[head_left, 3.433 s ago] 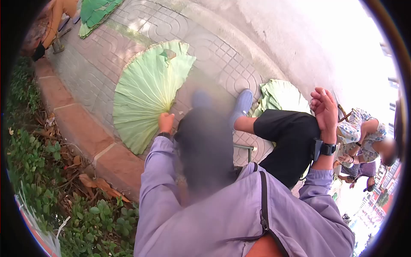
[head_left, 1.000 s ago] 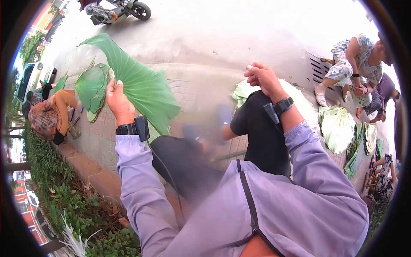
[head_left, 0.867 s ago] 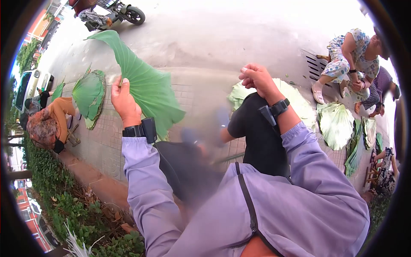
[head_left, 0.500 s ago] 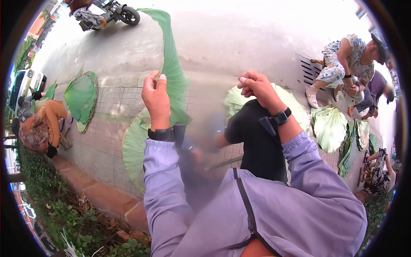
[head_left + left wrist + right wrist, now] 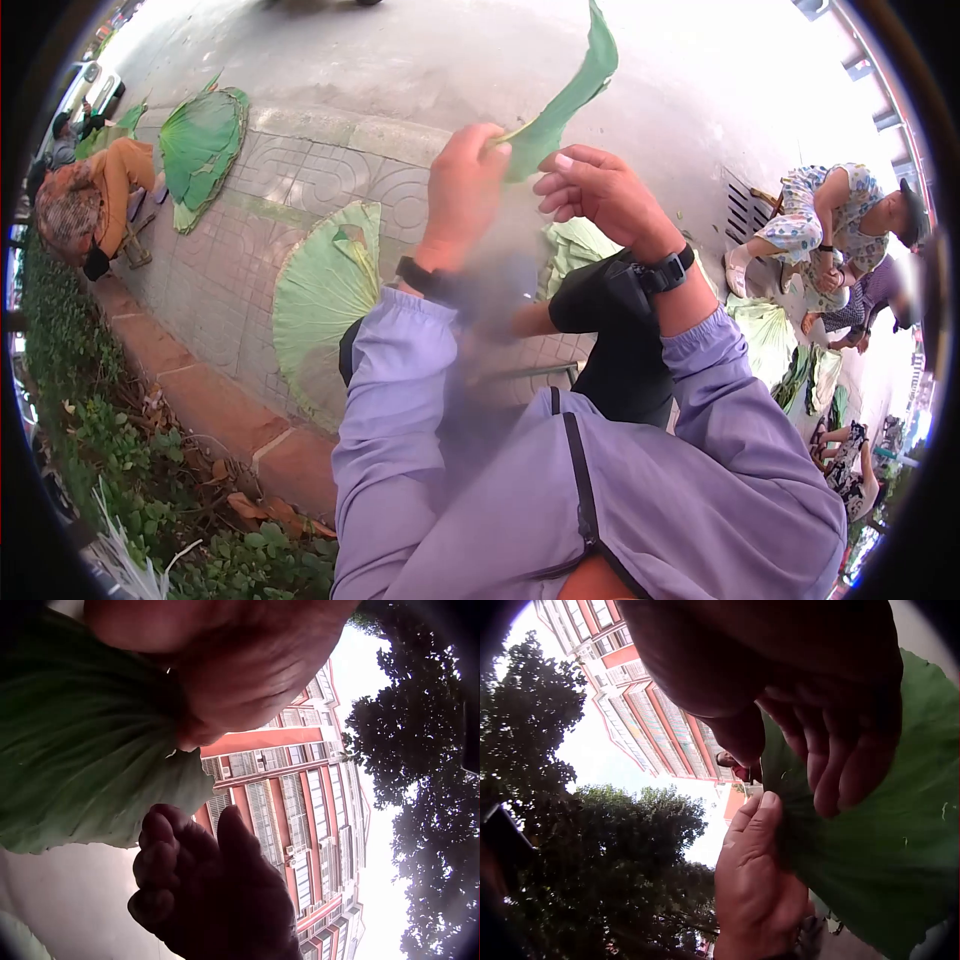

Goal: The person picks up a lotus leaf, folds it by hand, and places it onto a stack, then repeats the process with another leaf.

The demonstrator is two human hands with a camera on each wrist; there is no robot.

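Note:
My left hand (image 5: pixel 460 200) pinches a green lotus leaf (image 5: pixel 568 110) at its narrow base, between thumb and fingers. The leaf stands up and away from me, seen nearly edge-on in the head view. Its ribbed surface spreads wide in the left wrist view, where the leaf (image 5: pixel 67 750) fans out from the pinching fingers. Just to the right is my right hand (image 5: pixel 605 195), fingers loosely bent and holding nothing. In the right wrist view the fingers of my right hand (image 5: pixel 840 750) overlap the leaf, with the left thumb close by.
A pale lotus leaf (image 5: pixel 320 290) lies on the paving by my left knee, and more pale leaves (image 5: pixel 578 248) lie beyond my right knee. A stone curb (image 5: pixel 215 395) borders shrubs at left. Seated people (image 5: pixel 830 230) with leaf piles are on both sides.
My left hand has lifted the pale leaf's green counterpart from the left and carried it rightward, up to my right hand. The right hand stays over the right knee, loosely bent.

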